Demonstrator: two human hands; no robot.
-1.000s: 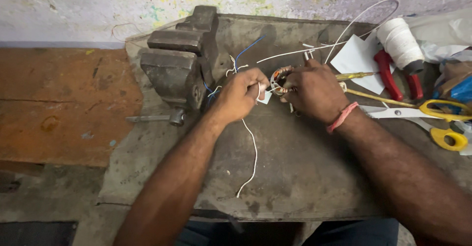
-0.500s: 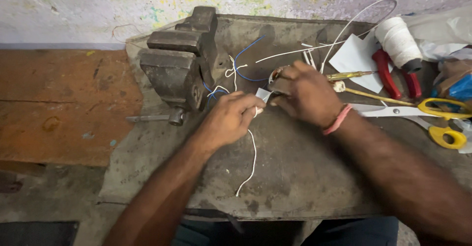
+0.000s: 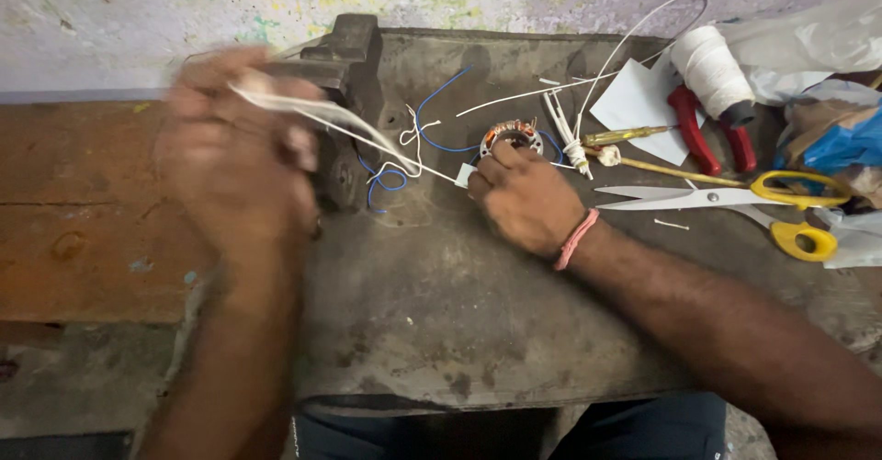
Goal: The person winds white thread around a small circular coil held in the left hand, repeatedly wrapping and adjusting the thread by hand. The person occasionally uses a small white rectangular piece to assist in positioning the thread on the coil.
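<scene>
My left hand (image 3: 234,152), blurred by motion, is raised at the left in front of the grey bench vise (image 3: 344,56). It grips a white wire (image 3: 367,138) stretched taut down to the right. That wire ends at a small white tag (image 3: 464,175) by my right hand (image 3: 524,198). My right hand rests on the worn bench top (image 3: 432,304) and holds down a small round copper-wound stator coil (image 3: 512,135). Thin blue wires (image 3: 432,111) trail from the coil toward the vise.
Yellow-handled scissors (image 3: 735,203), red-handled pliers (image 3: 707,129), a yellow-handled screwdriver (image 3: 629,135), a spool of white thread (image 3: 712,69) and white paper (image 3: 638,102) lie at the right. Plastic bags (image 3: 827,120) fill the far right. An orange-brown wooden surface (image 3: 83,212) lies left.
My left hand has pulled away from the coil, up and to the left, drawing the white wire out taut. My right hand stays on the coil.
</scene>
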